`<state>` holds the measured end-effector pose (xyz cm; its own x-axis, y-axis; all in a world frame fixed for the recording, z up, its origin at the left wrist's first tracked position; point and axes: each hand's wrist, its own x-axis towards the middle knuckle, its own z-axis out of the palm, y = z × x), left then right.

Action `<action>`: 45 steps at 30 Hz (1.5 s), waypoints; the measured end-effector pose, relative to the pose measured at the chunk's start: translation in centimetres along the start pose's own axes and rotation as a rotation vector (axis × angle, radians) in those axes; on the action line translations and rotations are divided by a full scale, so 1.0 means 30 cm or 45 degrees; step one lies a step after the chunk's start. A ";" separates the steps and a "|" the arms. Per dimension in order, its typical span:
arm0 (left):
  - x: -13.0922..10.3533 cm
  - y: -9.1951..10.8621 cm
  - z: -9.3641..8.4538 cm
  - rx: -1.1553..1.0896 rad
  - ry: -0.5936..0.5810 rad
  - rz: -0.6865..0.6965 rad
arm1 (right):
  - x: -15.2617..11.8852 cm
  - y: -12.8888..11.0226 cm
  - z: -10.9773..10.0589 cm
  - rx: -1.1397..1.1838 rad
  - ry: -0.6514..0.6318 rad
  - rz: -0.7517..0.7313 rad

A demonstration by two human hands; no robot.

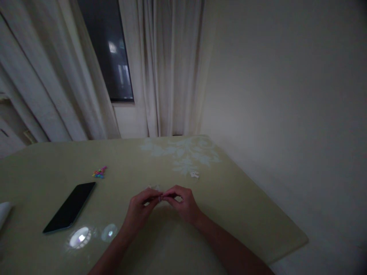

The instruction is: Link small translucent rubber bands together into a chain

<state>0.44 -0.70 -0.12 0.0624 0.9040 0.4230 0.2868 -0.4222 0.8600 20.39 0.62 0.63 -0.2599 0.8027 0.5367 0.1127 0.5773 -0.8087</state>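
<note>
Over the middle of the table, my left hand (pixel 141 208) and my right hand (pixel 183 202) meet fingertip to fingertip. Each has thumb and forefinger pinched together. Between them is a tiny pinkish or purplish thing, too small and dim to name. Just behind my left fingers, something small and clear or whitish (pixel 155 187) lies on the table, partly hidden. A little heap of bright multicoloured pieces (pixel 99 172), perhaps beads, lies to the left. Beyond my right hand sits a small white piece (pixel 194 174).
A dark phone (pixel 71 206) lies on the pale table (pixel 229 214), left of my hands. At the far left edge a white object (pixel 4 212) is partly in view. Curtains (pixel 160 68) and a window stand behind the table; a wall (pixel 281 107) borders its right side.
</note>
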 end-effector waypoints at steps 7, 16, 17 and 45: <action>0.000 -0.013 0.007 -0.105 -0.090 -0.115 | -0.003 0.009 0.000 -0.128 -0.030 -0.110; 0.006 0.009 0.025 -0.351 -0.081 -0.300 | -0.021 0.032 0.005 -0.334 -0.133 -0.216; 0.005 0.010 0.026 -0.360 -0.084 -0.303 | -0.022 0.029 0.005 -0.320 -0.132 -0.208; 0.015 0.043 -0.011 -0.144 0.116 -0.242 | 0.014 0.041 -0.097 -0.621 -0.599 0.368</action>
<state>0.53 -0.85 1.27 -0.0709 0.9603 0.2698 0.1761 -0.2542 0.9510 23.21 2.10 0.55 -0.5272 0.8468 0.0698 0.6242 0.4417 -0.6444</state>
